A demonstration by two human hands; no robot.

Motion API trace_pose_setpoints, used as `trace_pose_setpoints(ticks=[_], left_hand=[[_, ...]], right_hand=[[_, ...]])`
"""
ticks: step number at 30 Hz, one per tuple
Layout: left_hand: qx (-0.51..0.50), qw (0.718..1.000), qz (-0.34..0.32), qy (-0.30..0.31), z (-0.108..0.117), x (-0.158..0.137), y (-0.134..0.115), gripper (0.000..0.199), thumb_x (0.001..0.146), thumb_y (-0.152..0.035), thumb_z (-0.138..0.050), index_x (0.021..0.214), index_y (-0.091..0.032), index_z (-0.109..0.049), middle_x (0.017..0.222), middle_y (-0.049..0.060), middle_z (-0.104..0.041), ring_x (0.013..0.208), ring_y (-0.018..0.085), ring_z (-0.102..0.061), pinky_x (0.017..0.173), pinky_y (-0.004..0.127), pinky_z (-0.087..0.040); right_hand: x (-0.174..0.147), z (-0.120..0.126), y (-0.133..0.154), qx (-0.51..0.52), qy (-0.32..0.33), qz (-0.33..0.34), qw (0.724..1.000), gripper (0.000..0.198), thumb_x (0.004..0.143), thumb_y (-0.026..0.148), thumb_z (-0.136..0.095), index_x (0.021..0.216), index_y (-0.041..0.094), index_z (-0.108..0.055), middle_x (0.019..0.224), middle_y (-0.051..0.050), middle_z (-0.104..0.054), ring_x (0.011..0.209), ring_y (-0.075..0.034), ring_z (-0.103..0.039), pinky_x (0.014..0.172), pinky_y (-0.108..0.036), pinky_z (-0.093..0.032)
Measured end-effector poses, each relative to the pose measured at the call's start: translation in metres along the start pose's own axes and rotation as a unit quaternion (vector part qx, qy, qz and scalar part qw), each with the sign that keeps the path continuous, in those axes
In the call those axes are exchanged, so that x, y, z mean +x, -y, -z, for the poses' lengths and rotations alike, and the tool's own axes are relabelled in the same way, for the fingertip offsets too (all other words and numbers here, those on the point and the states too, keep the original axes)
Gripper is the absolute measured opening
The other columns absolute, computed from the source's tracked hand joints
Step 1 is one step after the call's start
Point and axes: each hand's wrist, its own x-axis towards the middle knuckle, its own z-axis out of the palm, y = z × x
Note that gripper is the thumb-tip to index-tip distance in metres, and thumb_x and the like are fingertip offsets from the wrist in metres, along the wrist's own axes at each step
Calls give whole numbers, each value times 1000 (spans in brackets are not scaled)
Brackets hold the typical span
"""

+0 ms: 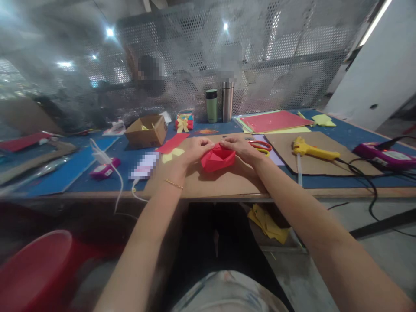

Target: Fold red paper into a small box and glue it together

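Observation:
A folded red paper box [218,161], its top gaping, is held just over a brown cardboard sheet [182,184] at the table's front edge. My left hand [196,150] pinches its left rim, and my right hand [240,147] grips the far right rim. Fingertips of both hands lie close together at the back of the rim. Beside my right hand lie scissors [260,146] with red and yellow handles. Left of my left hand are a flat red paper piece [173,143] and pale yellow paper scraps [172,155].
A yellow glue gun [315,150] rests on cardboard at right, its cable trailing off the edge near a purple power strip [385,155]. Further back stand a cardboard box [146,132], a green tumbler [212,106], a steel flask [228,102] and stacked coloured paper [276,121]. A red stool [39,268] is lower left.

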Motion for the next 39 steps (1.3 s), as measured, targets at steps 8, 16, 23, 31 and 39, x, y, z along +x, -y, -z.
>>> trace_pose_setpoints(ticks=[8,16,23,31,39], left_hand=[[-1,1000,3,23,-5,1,-3,32,83,-44,-72,67,-18,-64,67,-1,-58,62,11,-49,58,26,-37],[-107,992,18,-70,-7,-3,-5,51,93,-68,-65,81,-18,-68,74,2,-62,66,13,-54,61,27,-40],[-63,996,22,-63,1,1,-2,48,84,-59,-79,64,-19,-60,62,-1,-55,58,11,-45,59,28,-34],[-31,997,-2,-77,3,6,3,27,81,-36,-78,65,-18,-66,62,-1,-59,60,11,-49,61,27,-37],[-50,997,-11,-63,2,2,0,28,81,-41,-78,68,-18,-67,65,-1,-60,62,12,-50,62,27,-39]], right_hand=[[3,-3,-1,-39,-5,-1,999,57,59,67,-92,65,20,-60,62,2,-56,60,-12,-49,55,-27,-33],[8,-1,-6,-10,-14,58,998,53,64,65,-90,66,20,-61,64,2,-57,60,-12,-49,57,-29,-40],[11,2,-5,-12,-81,89,993,58,60,69,-90,64,20,-60,64,2,-59,62,-12,-48,56,-27,-40],[12,3,-7,-8,-86,92,992,56,63,68,-90,64,20,-59,65,1,-59,63,-13,-50,57,-27,-40],[9,4,-2,0,-86,90,992,56,60,66,-92,63,21,-59,62,2,-59,61,-11,-48,57,-27,-40]])
